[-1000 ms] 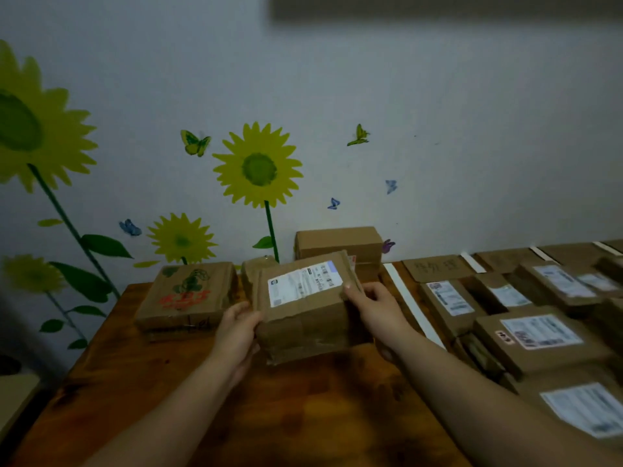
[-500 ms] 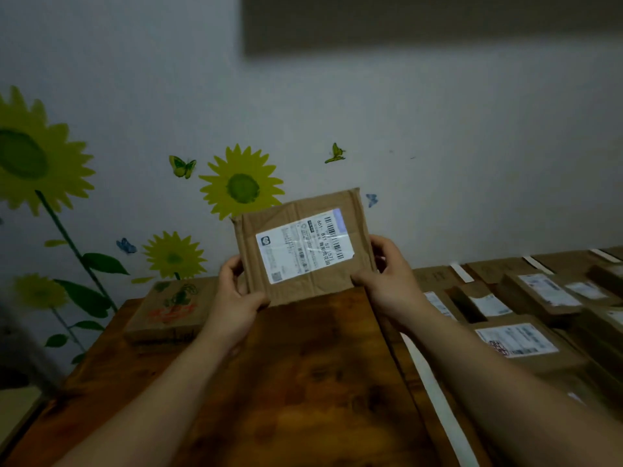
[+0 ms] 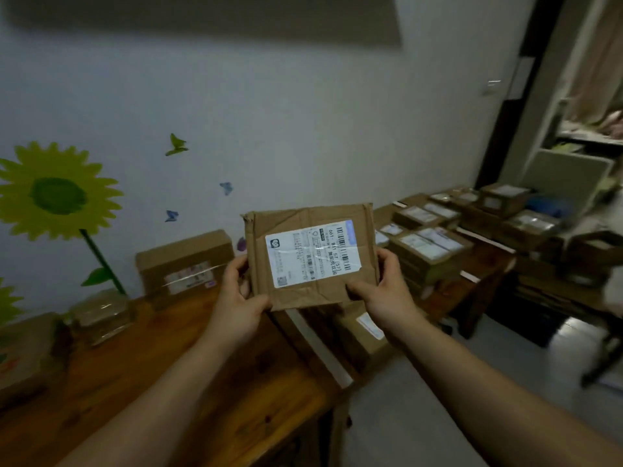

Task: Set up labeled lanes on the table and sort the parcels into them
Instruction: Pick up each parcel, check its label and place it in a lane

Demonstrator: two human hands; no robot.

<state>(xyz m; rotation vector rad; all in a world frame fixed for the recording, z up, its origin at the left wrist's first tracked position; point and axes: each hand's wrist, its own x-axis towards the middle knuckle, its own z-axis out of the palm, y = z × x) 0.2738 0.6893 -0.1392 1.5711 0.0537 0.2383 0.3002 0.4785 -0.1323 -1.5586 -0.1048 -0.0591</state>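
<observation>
While the left hand [image 3: 241, 308] and right hand [image 3: 387, 294] pinch the parcel [image 3: 310, 257] upright, blurred boxes [image 3: 428, 251] beyond seem stacked.

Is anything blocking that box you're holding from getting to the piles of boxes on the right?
Nothing visible blocks it. The left hand and right hand hold the parcel above the table, and the way to the stacked parcels on the right looks open.

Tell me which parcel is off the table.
The flat parcel with its white label facing the camera: left hand and right hand grip its lower corners, holding it upright in air. Others lie on the table.
</observation>
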